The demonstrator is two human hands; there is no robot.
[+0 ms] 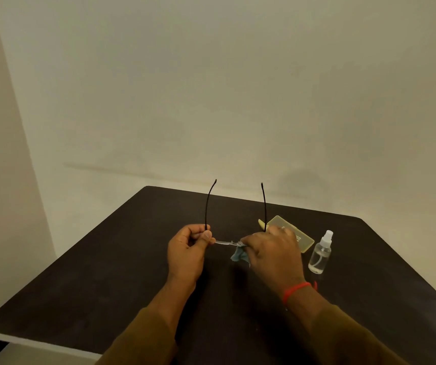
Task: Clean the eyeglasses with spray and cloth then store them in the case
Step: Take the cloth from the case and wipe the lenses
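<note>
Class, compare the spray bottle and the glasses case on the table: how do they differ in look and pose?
The spray bottle is clear; the case is pale yellow and opaque. The bottle stands upright; the case lies flat. The bottle shows whole; the right hand hides part of the case. Both rest on the dark table.

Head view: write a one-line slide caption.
Left hand pinches the eyeglasses by one corner, right hand holds a blue cloth against the other side; spray bottle and case sit on the table.
</note>
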